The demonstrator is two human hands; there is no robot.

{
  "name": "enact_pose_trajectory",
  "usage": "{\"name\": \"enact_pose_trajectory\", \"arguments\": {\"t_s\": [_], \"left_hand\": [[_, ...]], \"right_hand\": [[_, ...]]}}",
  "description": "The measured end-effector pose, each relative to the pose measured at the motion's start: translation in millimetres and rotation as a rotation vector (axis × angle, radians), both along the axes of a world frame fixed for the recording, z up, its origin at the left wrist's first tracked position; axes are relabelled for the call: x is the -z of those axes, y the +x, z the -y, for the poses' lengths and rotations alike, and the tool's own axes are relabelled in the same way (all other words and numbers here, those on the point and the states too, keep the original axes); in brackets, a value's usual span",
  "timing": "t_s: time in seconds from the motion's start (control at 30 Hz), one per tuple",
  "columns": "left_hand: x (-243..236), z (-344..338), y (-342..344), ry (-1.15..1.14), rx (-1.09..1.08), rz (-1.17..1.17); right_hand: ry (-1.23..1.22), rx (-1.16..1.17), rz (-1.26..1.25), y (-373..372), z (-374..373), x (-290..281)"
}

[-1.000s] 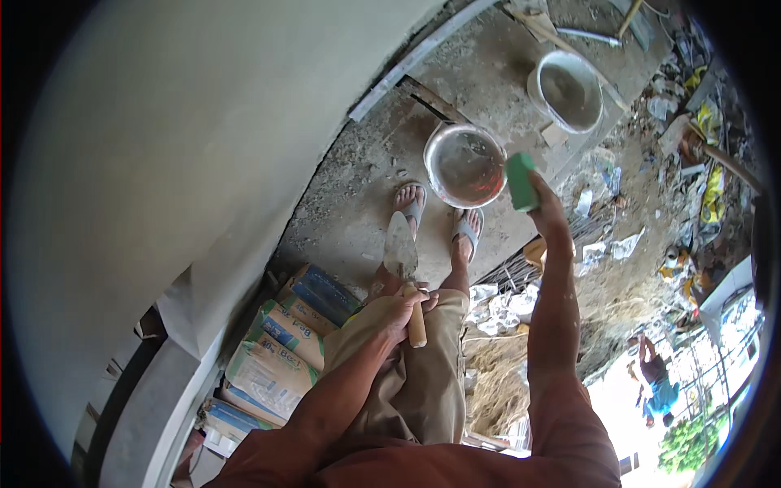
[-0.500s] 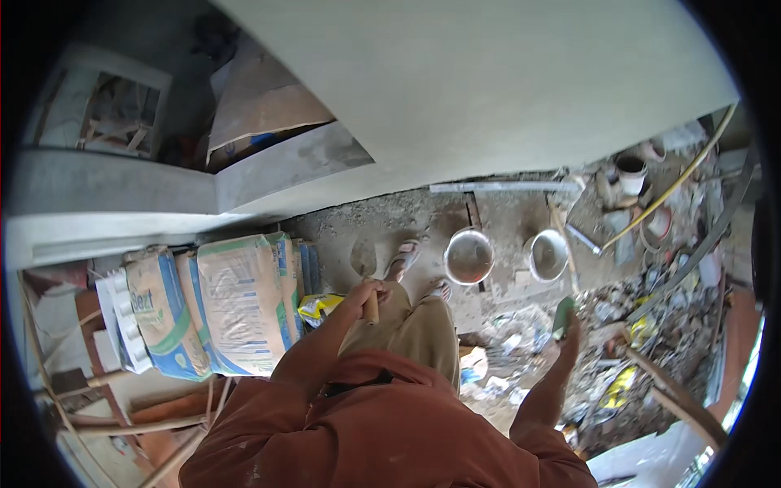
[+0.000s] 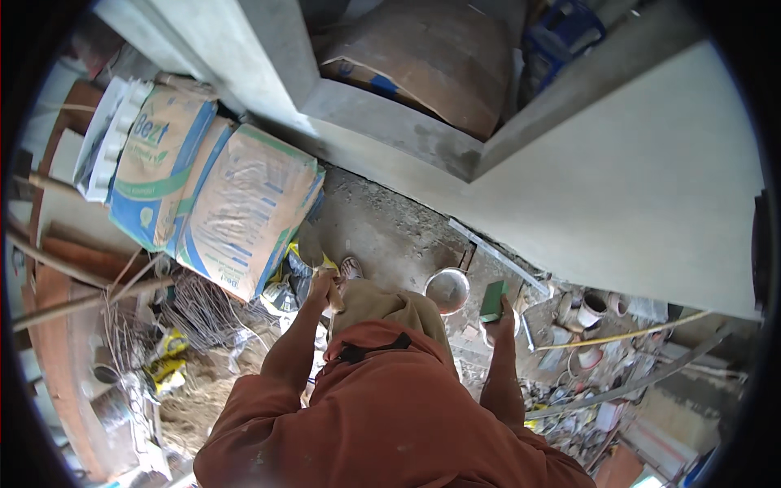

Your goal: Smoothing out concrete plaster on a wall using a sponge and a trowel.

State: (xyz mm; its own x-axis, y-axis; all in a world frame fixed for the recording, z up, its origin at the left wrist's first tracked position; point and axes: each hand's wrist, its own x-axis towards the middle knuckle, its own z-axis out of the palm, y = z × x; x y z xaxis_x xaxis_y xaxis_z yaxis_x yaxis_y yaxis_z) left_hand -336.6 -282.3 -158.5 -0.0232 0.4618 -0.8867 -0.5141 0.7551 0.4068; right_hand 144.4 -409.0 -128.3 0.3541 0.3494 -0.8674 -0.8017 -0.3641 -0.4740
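Note:
My left hand [image 3: 320, 288] is closed round the wooden handle of a trowel [image 3: 310, 244], in front of my left thigh. Its grey blade points away from me, over the floor beside the stacked bags. In my right hand [image 3: 502, 323] is a green rectangular block [image 3: 492, 301], held upright out to the right. A round bucket [image 3: 447, 290] with greyish contents stands on the floor between the hands, farther out. Another bucket is mostly hidden behind my right hand.
Full paper bags [image 3: 244, 199] are stacked at the left against the wall [image 3: 602, 179]. A long straight bar [image 3: 500, 256] lies along the wall's foot. Rubble, pots [image 3: 592, 307] and a yellow hose [image 3: 634, 335] cover the right side. Wires [image 3: 207, 313] and wooden poles lie at the lower left.
My view has swung left, bringing the bags and window opening nearer the middle. The green block now shows its broad face, closer to the buckets. Both hands keep their hold.

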Motion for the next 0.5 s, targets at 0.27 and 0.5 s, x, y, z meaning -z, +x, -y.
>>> {"name": "enact_pose_trajectory", "arguments": {"t_s": [0.27,0.5], "left_hand": [[-23,36,-52,0.125,-0.141,-0.249],[-33,30,-118,0.499,-0.596,-0.507]], "right_hand": [[0.482,-0.790,0.631,-94,-148,-33],[0.589,-0.896,0.438,-236,-305,-113]]}}
